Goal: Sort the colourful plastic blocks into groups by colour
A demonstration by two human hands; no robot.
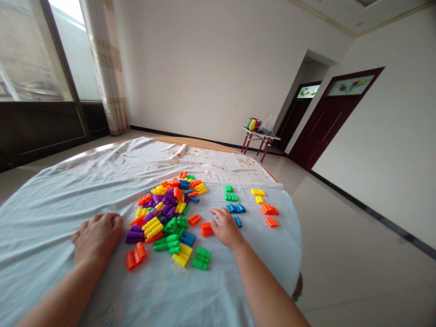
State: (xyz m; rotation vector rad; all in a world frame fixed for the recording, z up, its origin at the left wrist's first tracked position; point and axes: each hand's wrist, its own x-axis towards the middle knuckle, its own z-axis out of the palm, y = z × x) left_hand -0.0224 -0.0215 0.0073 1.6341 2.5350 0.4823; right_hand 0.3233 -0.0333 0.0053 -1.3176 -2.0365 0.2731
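My left hand (97,235) rests palm down on the cloth, left of a pile of plastic building pieces, its fingers loosely bent and nothing seen in them. Beyond the pile's right side is my right hand (227,227), thumb and forefinger apart, its thumb close to an orange piece (206,229). The pile mixes purple pieces (168,196), yellow pieces (152,228), green pieces (166,243), orange and blue ones, each like tubes joined side by side. Right of my right hand lie blue pieces (236,208), partly hidden by it. Green pieces (231,197) sit just behind these.
Farther right, yellow pieces (258,192) and orange pieces (270,209) lie in a column near the table edge. A wrinkled pale cloth (44,213) covers the round table. Across the room stands a small table (262,133) with bags on it.
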